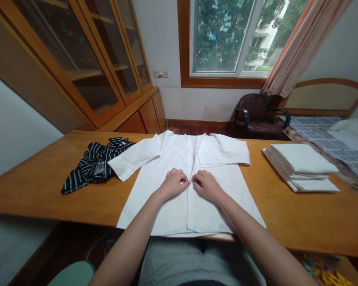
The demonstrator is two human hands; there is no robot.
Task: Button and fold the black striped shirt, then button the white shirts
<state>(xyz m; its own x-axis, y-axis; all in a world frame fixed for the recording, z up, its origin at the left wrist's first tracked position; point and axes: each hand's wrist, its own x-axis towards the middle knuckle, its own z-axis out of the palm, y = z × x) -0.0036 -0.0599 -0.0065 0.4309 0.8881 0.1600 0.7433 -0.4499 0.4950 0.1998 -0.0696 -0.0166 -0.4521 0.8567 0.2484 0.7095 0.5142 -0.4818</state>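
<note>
A white long-sleeved shirt (167,210) lies spread front side up on the wooden table, its collar end away from me and its hem at the near edge. Both sleeves are bent outward across the top. My left hand (175,182) is closed in a pinch at the front opening, about the middle of the shirt. Right beside it, my right hand (206,185) pinches the other edge of the opening. The fingertips of the two hands almost meet. Any button between them is too small to make out.
A crumpled black-and-white striped garment (100,163) lies at the left, partly under a sleeve. Folded white clothes (302,159) are stacked at the right of the table (47,178). Beyond stand a glass-door cabinet (122,101), an office chair (253,113) and a bed (340,135).
</note>
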